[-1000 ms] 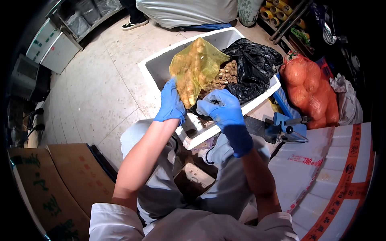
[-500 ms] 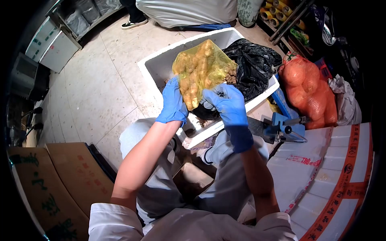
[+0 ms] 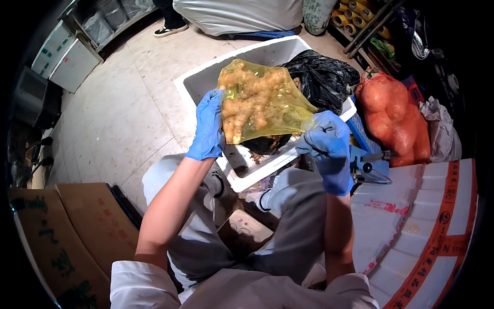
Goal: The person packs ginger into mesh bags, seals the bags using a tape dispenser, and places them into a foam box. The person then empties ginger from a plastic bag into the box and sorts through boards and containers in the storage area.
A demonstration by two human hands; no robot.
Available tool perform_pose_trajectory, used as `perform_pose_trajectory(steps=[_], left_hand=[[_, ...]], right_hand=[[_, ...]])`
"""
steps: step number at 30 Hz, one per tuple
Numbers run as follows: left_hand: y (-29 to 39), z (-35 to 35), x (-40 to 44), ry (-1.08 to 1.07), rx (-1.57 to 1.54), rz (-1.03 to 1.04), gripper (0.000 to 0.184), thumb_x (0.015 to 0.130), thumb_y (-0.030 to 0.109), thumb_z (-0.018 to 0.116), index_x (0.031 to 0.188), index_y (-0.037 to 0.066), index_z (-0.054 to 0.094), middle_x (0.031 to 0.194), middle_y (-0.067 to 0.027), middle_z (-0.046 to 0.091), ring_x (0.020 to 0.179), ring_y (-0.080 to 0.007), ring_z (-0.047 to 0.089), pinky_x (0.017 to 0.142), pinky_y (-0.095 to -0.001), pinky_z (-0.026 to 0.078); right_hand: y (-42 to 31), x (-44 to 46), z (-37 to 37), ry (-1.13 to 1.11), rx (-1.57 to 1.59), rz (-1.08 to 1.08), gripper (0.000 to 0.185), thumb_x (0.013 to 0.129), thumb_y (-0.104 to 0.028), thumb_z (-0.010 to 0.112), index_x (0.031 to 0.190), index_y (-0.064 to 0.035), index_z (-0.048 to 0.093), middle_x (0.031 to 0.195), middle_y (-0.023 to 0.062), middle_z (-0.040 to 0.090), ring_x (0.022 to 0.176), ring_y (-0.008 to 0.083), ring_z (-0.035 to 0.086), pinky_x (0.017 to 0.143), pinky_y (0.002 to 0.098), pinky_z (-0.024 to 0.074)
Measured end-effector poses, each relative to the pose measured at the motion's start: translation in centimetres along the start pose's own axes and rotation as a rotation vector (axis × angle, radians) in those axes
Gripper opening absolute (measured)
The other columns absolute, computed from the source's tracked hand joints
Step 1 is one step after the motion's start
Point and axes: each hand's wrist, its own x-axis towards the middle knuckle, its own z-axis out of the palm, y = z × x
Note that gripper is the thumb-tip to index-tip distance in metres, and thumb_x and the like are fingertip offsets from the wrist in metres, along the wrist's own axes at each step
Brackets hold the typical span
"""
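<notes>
A yellow mesh bag [image 3: 260, 100] filled with knobbly ginger is stretched between my blue-gloved hands, above a white foam box [image 3: 242, 181]. My left hand [image 3: 208, 126] grips the bag's filled left side. The gathered, slack end of the mesh is pinched in my right hand [image 3: 329, 144], its fingers closed. Beneath the bag, part of a dark plastic liner and some brown pieces show inside the box. A black plastic bag [image 3: 324, 77] drapes over the box's right side.
Near my right hand stands a blue metal device [image 3: 369, 167] with a black knob. Beyond it sits an orange net sack [image 3: 393, 113] of round produce. White foam boxes [image 3: 417, 221] with red tape lie at right, a cardboard box [image 3: 77, 237] at left. Another person's shoe [image 3: 171, 31] shows at the back.
My right hand has moved right and slightly down, pulling the mesh end out sideways. The bag has turned from hanging upright to lying stretched across. My left hand has shifted slightly left.
</notes>
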Motion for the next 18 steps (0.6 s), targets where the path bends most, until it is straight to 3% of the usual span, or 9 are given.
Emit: perform_pose_trajectory(steps=[2,5,6,8,9,10,12,15,18], left_hand=[[-0.6,-0.8,0.6,-0.032,-0.108,-0.044,0.032,0.086,0.024,0.047,0.107,0.001,0.046,0.099,-0.0117,0.054,0.084,-0.0189,0.057,0.072,-0.0296,0.050],[-0.2,-1.0,0.7,-0.020,-0.237,-0.074,0.027,0.085,0.022,0.047,0.103,0.002,0.048,0.094,-0.0108,0.055,0.081,-0.0184,0.057,0.069,-0.0291,0.051],[-0.1,-1.1,0.6,0.030,-0.263,-0.065,0.019,0.085,0.019,0.047,0.095,0.003,0.051,0.088,-0.0087,0.056,0.074,-0.0164,0.058,0.064,-0.0271,0.052],[-0.6,-1.9,0.9,-0.001,-0.249,-0.038,0.020,0.085,0.019,0.047,0.096,0.003,0.050,0.088,-0.0088,0.056,0.076,-0.0168,0.058,0.066,-0.0277,0.052],[-0.6,-1.7,0.6,0.014,-0.250,-0.040,0.020,0.085,0.019,0.047,0.096,0.003,0.050,0.089,-0.0088,0.056,0.076,-0.0168,0.058,0.066,-0.0278,0.052],[-0.5,-1.4,0.4,0.025,-0.250,-0.039,0.020,0.086,0.020,0.047,0.096,0.003,0.050,0.089,-0.0088,0.056,0.076,-0.0168,0.058,0.066,-0.0278,0.052],[-0.7,-1.0,0.1,0.043,-0.233,-0.033,0.019,0.086,0.020,0.047,0.095,0.003,0.051,0.087,-0.0087,0.056,0.073,-0.0167,0.058,0.065,-0.0278,0.052],[-1.3,-1.1,0.3,0.042,-0.108,0.075,0.026,0.086,0.024,0.047,0.100,0.003,0.049,0.093,-0.0102,0.057,0.080,-0.0196,0.059,0.070,-0.0295,0.051],[-2.0,0.1,0.6,0.160,-0.206,0.182,0.013,0.084,0.017,0.051,0.082,0.005,0.056,0.075,-0.0041,0.056,0.066,-0.0121,0.056,0.060,-0.0256,0.050]], right_hand=[[0.5,0.0,-0.1,0.035,0.024,0.034,0.010,0.075,-0.008,0.053,0.068,-0.0014,0.049,0.059,0.0024,0.049,0.052,0.0080,0.048,0.049,0.0195,0.0379],[1.9,0.6,-0.9,0.161,0.367,-0.113,0.034,0.086,-0.031,0.045,0.064,-0.0036,0.046,0.063,0.0044,0.049,0.054,0.0091,0.045,0.051,0.0200,0.0364],[1.6,0.8,-0.6,0.324,0.225,-0.147,0.039,0.085,-0.038,0.045,0.075,-0.0013,0.052,0.069,0.0053,0.051,0.060,0.0082,0.046,0.052,0.0198,0.0375],[1.9,1.4,-1.5,0.246,0.277,0.026,0.050,0.084,-0.046,0.044,0.095,0.0012,0.052,0.076,0.0064,0.053,0.067,0.0081,0.048,0.054,0.0195,0.0402],[2.7,1.9,-1.6,0.167,0.296,0.023,0.063,0.081,-0.052,0.044,0.111,0.0027,0.043,0.082,0.0068,0.055,0.072,0.0095,0.050,0.058,0.0195,0.0440],[3.4,2.3,-1.8,0.064,0.329,0.048,0.075,0.075,-0.053,0.051,0.119,0.0047,0.034,0.099,0.0160,0.055,0.081,0.0143,0.056,0.061,0.0239,0.0517],[3.9,1.8,-0.4,0.069,0.339,0.089,0.079,0.074,-0.054,0.053,0.123,0.0032,0.029,0.104,0.0145,0.052,0.086,0.0137,0.054,0.063,0.0215,0.0495],[2.6,2.3,1.3,0.060,-0.080,0.045,0.087,0.072,-0.048,0.061,0.127,0.0045,0.020,0.114,0.0173,0.042,0.102,0.0186,0.046,0.072,0.0270,0.0475],[0.2,3.4,2.8,0.147,0.016,0.287,0.039,0.076,-0.021,0.063,0.101,0.0046,0.048,0.078,0.0090,0.058,0.064,0.0063,0.054,0.049,0.0187,0.0459]])
